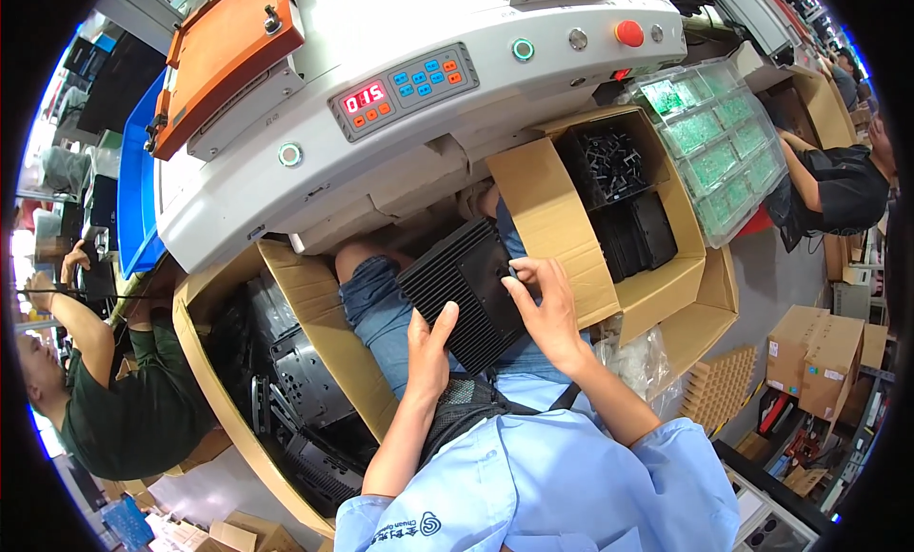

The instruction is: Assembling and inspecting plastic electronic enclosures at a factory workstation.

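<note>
A black finned housing (473, 295) tilts over a denim-clad lap (373, 309). The left hand (430, 354) grips its near left edge, thumb on top. At its right side, the thumb and forefinger of the right hand (549, 312) almost meet; from here I can't tell whether they pinch anything.

You're in a factory workshop: white machine (533, 84) with control panel (404, 90) ahead, cartons (554, 230) of black parts (309, 376) alongside, co-workers (133, 409) either side.
</note>
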`<state>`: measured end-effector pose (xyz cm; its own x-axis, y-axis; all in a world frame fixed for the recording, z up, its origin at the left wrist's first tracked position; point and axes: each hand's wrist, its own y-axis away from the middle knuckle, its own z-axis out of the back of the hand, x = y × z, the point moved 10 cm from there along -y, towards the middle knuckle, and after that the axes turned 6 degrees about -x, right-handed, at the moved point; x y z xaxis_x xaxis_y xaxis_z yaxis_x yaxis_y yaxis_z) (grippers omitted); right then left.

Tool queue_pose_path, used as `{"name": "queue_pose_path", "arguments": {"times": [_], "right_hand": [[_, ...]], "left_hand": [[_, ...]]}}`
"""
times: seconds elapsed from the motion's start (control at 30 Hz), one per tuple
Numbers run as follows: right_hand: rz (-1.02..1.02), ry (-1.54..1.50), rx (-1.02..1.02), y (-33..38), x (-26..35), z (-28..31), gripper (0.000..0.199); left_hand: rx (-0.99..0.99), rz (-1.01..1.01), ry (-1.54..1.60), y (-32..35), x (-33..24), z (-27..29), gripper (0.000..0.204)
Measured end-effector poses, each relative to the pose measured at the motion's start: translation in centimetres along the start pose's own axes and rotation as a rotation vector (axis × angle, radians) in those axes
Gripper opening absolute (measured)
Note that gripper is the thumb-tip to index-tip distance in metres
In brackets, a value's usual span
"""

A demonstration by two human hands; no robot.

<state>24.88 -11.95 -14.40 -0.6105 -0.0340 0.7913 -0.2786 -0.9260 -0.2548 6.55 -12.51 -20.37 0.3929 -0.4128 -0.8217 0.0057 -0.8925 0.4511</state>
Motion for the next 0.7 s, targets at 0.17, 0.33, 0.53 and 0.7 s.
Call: {"name": "queue_pose_path", "arguments": {"times": [0.17,0.33,0.53,0.7], "right_hand": [[-0.647,-0.861,0.322,1.2,-3.1,-2.6,0.035],[-0.713,-1.029,0.575,2.8,-2.3,-5.2,0.035],[-0.654,-1.075,0.472,2.3,-3.0,-5.4,0.038],[-0.647,-1.031,0.483,2.2,-3.9,-5.7,0.038]], "left_hand": [[0.158,0.140,0.013,-0.8,0.3,1.1,0.046],[0.167,0.156,-0.013,-0.2,1.5,3.3,0.056],[0.433,0.018,-0.776,3.8,3.2,8.7,0.051],[0.446,0.102,-0.651,8.0,5.9,9.4,0.065]]}}
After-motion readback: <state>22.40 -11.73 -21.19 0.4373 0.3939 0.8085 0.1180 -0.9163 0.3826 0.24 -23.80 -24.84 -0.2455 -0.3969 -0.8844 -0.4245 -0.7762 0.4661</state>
